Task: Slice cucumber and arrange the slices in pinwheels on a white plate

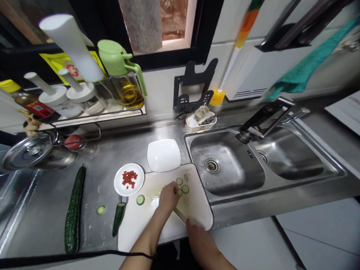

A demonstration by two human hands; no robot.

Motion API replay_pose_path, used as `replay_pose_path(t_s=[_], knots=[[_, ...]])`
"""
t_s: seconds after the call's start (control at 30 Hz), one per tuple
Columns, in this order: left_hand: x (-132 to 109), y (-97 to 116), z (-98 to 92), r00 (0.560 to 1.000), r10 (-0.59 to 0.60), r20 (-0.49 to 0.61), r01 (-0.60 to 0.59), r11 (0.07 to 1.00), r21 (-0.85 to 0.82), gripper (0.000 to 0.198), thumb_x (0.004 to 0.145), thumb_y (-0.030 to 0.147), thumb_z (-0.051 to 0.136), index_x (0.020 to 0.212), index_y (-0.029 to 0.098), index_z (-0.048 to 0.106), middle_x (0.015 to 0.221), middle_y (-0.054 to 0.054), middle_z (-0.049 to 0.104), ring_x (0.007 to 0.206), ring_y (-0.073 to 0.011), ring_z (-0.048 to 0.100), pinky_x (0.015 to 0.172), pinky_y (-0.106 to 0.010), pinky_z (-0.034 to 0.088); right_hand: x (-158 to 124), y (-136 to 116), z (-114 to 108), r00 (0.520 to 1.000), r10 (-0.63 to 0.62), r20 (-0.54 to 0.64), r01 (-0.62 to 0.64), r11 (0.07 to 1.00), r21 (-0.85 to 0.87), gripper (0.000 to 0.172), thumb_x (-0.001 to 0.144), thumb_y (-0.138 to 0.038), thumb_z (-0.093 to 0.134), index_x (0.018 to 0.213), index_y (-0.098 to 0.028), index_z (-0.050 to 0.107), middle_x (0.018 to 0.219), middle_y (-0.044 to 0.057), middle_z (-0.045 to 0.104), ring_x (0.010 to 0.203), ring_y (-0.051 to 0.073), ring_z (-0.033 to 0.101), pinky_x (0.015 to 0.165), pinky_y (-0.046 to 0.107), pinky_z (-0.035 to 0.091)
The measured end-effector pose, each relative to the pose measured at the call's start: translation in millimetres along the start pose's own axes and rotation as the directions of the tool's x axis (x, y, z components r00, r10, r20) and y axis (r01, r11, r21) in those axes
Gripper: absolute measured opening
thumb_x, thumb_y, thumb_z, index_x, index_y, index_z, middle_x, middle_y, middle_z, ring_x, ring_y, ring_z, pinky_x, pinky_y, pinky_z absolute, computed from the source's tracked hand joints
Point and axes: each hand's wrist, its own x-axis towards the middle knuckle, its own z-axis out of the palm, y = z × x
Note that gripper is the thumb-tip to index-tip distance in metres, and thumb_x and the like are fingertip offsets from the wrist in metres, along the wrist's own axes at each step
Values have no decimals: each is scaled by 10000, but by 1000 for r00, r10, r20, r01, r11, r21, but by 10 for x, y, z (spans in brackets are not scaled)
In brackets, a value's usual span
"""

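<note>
While left grip [168,197] pinches cucumber slice [180,193], loose slices [185,189] lie just beside; right grip [198,236] unclear.

Our bare forearms come in from the bottom edge and converge. Our left forearm [145,241] slants forward and rightward; our left hand [169,196] reaches farther out, its fingers bunched together at the tips. Our right hand [199,237] sits nearer us, apart from the left, fingers curled, slightly blurred.
</note>
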Motion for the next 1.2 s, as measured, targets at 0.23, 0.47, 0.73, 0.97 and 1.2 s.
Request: replay_pose_path(t_s=[0.23, 0.47, 0.73, 0.97, 1.2], knots=[[-78, -295, -204, 995, -59, -79, 46, 987, -151, 86, 727, 207, 602, 643, 194, 592, 609, 51, 589, 599, -89, 520, 597, -191, 363, -24, 48, -30, 1000, -24, -14, 25, 998, 50, 523, 821, 31, 306, 1281, -99, 518, 1102, 173, 664, 992, 245, 645, 814, 304, 483], [-140, -603, -265, 980, -162, -118, 133, 966, -221, 104, 708, 269, 609, 647, 186, 622, 588, 48, 599, 577, -98, 543, 582, -198, 370, -33, 170, -34, 999, -53, 5, 52, 998, 42, 585, 794, 47, 282, 1308, -126, 501, 1091, 148, 665, 977, 235, 641, 793, 289, 474], [-220, -591, -214, 962, -168, -215, 120, 968, -220, 105, 719, 196, 545, 687, 175, 643, 661, 3, 662, 628, -120, 585, 633, -221, 392, 28, 125, -55, 999, -35, -40, 36, 999, 21, 571, 790, 54, 280, 1296, -105, 492, 1046, 149, 682, 953, 241, 652, 752, 294, 474], [-247, -554, -208, 958, -141, -252, 110, 985, -133, 157, 744, 166, 492, 673, 176, 632, 622, 5, 641, 600, -119, 555, 616, -220, 363, 100, -58, -192, 998, -12, -61, 13, 1000, 13, 542, 799, 59, 293, 1246, -133, 531, 1020, 124, 696, 944, 219, 658, 743, 269, 474], [-231, -548, -216, 959, -149, -242, 124, 986, -115, 150, 745, 148, 500, 672, 171, 629, 627, 1, 641, 601, -115, 552, 612, -217, 348, 148, -79, -164, 997, -28, -74, 28, 1000, -8, 523, 825, 36, 306, 1279, -111, 518, 1045, 146, 689, 943, 224, 658, 763, 270, 478]])
